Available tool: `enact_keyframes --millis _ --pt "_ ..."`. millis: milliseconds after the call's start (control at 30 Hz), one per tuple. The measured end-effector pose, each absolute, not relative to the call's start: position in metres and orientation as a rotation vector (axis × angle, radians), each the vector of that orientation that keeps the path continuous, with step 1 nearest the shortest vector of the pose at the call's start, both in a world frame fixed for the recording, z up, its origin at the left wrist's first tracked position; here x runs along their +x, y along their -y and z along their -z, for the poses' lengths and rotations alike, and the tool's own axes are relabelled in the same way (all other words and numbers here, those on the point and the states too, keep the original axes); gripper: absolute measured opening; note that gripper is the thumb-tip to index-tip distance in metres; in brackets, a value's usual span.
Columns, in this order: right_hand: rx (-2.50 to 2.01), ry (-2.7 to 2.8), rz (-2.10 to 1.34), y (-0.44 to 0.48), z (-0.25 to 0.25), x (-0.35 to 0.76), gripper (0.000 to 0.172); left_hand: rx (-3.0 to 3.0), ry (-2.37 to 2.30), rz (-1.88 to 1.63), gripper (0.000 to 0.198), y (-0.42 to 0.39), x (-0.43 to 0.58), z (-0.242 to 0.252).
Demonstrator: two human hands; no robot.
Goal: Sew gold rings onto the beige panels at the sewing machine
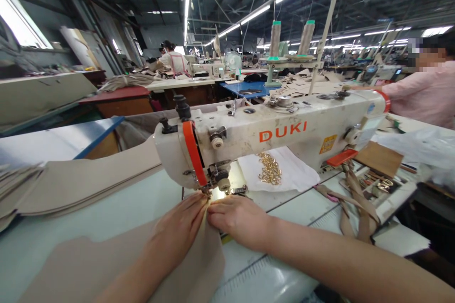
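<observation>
The left hand (183, 222) lies on a beige panel (204, 262), its fingers together and pointing in under the head of the sewing machine (245, 128). The right hand (240, 220) is just beside it, fingers bent and fingertips at the panel's edge. How firmly either hand grips cannot be told: the left thumb is out of sight, and the fingertips crowd together in the glare by the needle. The needle itself and the seam are too small and too bright to make out.

The panel lies on the desk (142, 203) in front of the machine; the left forearm covers its middle, and its near side runs off the bottom edge. Both forearms are cut off by the frame. A pile of panels (95, 180) to the left passes partly behind the machine head, its count unclear.

Beyond the right hand, gold hooks (270, 170) lie heaped on a white cloth (300, 175), whose far part is hidden by the machine arm. Straps (359, 203) overlap a tray (394, 199) at the right; the small items in it are hard to tell apart. A person in pink (426, 90) is cut off by the right edge, and another person (173, 61), farther back, is partly screened by work piles.
</observation>
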State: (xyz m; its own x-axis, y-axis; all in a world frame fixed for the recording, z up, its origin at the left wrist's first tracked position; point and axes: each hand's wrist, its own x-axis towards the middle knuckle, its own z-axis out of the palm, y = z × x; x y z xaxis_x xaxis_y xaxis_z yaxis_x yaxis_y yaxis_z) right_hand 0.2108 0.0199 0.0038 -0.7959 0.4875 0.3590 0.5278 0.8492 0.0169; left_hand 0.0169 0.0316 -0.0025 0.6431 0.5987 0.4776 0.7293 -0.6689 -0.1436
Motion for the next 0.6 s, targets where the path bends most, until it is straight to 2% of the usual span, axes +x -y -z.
enact_keyframes --millis 200,467,600 --pt "-0.739 2.700 0.167 -0.021 -0.004 0.212 0.011 -2.503 1.076 0.590 0.040 -0.030 0.017 -0.002" --pt "-0.419 2.721 0.241 0.006 -0.007 0.204 0.020 -2.592 1.197 0.609 0.033 0.021 -0.005 -0.001" --pt "-0.386 2.722 0.219 0.010 -0.008 0.203 0.020 -2.450 1.435 0.648 0.042 0.043 -0.015 -0.007"
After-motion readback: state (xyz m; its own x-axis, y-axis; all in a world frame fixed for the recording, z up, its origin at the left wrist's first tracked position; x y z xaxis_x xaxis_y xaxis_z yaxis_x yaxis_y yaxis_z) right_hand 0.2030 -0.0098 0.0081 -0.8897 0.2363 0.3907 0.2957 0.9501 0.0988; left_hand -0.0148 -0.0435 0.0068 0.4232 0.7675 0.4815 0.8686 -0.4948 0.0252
